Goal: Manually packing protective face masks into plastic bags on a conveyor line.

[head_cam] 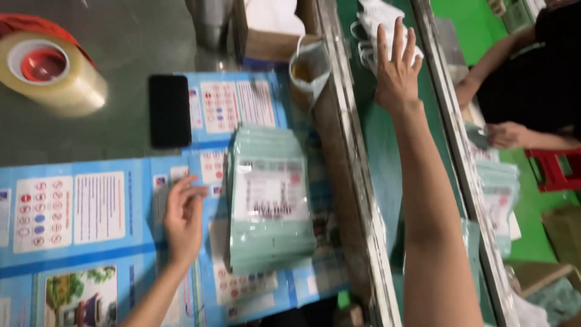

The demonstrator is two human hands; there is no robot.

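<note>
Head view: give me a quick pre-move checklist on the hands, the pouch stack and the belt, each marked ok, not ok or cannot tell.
1. Right hand free, fingers spread: ok.
2. Right hand over the white items on the green belt: ok; contact cannot tell.
3. Left hand open, resting on the blue sheet: ok.
4. Pouch stack squared up: not ok, edges fan out.
5. Phone and tape roll apart from the stack: ok.
6. Co-worker's hand apart from the right hand: ok.

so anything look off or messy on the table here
Nothing spilled or damaged. The stack of pale green packets is slightly fanned, not squared. Left hand rests beside it; right hand reaches to white items on the belt.
</note>
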